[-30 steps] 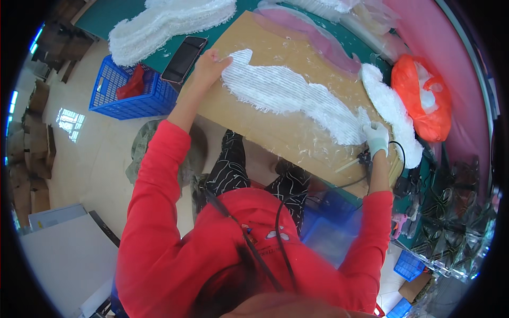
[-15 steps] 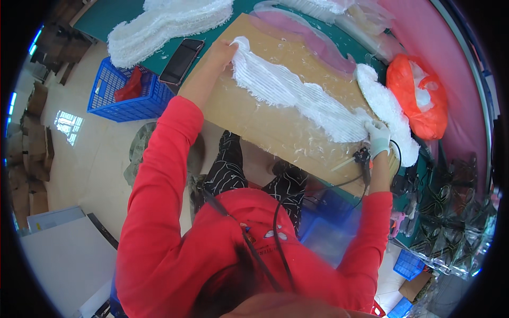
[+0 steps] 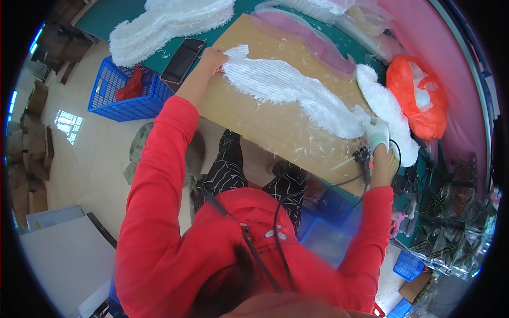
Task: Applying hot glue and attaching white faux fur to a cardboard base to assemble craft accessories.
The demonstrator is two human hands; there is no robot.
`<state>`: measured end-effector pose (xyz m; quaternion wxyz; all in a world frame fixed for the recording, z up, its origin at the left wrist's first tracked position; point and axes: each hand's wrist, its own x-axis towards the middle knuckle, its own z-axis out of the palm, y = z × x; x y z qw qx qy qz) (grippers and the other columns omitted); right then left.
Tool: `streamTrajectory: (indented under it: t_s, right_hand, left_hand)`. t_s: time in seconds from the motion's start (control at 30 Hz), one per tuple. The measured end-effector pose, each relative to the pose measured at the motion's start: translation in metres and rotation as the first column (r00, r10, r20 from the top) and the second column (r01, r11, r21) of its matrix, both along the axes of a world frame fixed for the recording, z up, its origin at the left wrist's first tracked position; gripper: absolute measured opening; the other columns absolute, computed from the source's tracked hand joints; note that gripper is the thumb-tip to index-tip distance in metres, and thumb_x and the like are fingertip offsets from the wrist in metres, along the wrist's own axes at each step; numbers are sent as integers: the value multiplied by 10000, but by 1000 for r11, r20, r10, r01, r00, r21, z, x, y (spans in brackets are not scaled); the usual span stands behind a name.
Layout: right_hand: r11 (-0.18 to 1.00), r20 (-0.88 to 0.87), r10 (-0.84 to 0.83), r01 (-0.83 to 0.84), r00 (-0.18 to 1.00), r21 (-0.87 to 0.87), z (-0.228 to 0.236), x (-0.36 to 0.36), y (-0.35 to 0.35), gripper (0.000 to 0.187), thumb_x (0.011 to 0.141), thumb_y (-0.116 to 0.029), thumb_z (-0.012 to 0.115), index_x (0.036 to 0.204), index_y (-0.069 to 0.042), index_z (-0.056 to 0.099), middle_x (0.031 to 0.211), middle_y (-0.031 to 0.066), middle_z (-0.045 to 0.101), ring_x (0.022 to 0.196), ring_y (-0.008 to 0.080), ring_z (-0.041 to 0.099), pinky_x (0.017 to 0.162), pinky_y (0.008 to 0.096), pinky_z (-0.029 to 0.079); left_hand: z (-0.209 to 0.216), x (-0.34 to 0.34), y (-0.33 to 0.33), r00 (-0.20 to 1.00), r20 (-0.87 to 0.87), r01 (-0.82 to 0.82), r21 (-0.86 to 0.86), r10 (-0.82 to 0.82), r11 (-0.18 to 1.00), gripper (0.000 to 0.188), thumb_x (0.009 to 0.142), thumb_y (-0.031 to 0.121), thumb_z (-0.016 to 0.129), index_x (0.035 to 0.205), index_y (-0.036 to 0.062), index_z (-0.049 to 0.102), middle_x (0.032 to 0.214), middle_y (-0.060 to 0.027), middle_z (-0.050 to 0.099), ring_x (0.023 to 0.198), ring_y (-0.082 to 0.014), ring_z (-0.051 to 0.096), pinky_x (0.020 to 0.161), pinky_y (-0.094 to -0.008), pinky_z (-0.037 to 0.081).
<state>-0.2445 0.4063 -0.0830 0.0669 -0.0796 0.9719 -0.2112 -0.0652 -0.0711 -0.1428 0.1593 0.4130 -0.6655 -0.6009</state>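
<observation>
A long white cloth piece (image 3: 286, 82) with ribbed lines and shaggy edges lies across a brown board (image 3: 238, 119). My bare left hand (image 3: 213, 58) pinches its left edge, below a narrow tip that lies free on the board. At the other end my right hand (image 3: 376, 132), in a pale glove, has its fingers closed on the cloth's corner. The cloth is spread nearly flat between both hands. A dark tool with a cable (image 3: 362, 155) lies on the board beside my right wrist. White lint is scattered over the board.
A stack of shaggy white pieces (image 3: 169, 32) and a phone (image 3: 183, 61) lie at the left on the green table (image 3: 106, 21). A blue crate (image 3: 127, 103) stands beside it. To the right are another white piece (image 3: 384, 100) and an orange plastic bag (image 3: 419, 95).
My left hand has moved a little left and toward me, drawing the cloth's left end flatter. Its upper tip has come free of my fingers. My right hand has barely shifted.
</observation>
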Motion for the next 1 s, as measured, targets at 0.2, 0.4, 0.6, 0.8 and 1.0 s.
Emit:
streamTrajectory:
  t_s: [0.2, 0.4, 0.6, 0.8, 1.0]
  right_hand:
    - [984, -315, 99, -47, 944, 170, 26, 31, -22, 457, 727, -336, 571, 1103, -76, 566, 1075, 149, 584, 1008, 298, 546, 863, 377, 427]
    - [918, -519, 355, -396, 777, 35, 31, 57, -80, 363, 751, -264, 575, 1076, -101, 582, 1057, 123, 587, 999, 278, 545, 873, 364, 418]
    - [626, -552, 642, -779, 531, -21, 6, 113, -197, 217, 777, -222, 537, 955, -116, 601, 1014, 63, 594, 988, 245, 535, 869, 355, 416]
    - [475, -591, 714, -880, 376, 14, -43, 129, -239, 174, 781, -188, 524, 933, -117, 573, 1038, 24, 567, 1000, 218, 508, 870, 355, 388]
    - [504, -635, 674, -864, 378, 20, -53, 137, -236, 170, 781, -183, 525, 932, -122, 575, 1073, 7, 556, 1034, 205, 486, 900, 381, 355]
  left_hand:
    - [10, 4, 10, 999, -51, 12, -41, -14, 999, 522, 693, 4, 638, 1195, -12, 494, 818, -83, 590, 601, -135, 554, 465, -258, 431]
    - [14, 3, 18, 992, -127, -15, -6, 14, 1000, 540, 683, -1, 646, 1198, -26, 485, 1023, -142, 598, 862, -203, 594, 640, -300, 483]
    - [-16, 12, 2, 994, -50, 79, -313, -99, 947, 569, 669, -1, 641, 1211, -23, 467, 1166, -156, 546, 1002, -215, 556, 782, -308, 460]
    - [17, 21, 11, 958, 168, 276, -334, -231, 901, 545, 690, 180, 671, 1160, -41, 507, 1059, -117, 589, 923, -182, 570, 712, -278, 458]
    - [34, -8, 5, 988, -16, 152, 36, -152, 988, 709, 648, 371, 753, 1162, -46, 501, 1059, -125, 578, 945, -193, 558, 765, -303, 445]
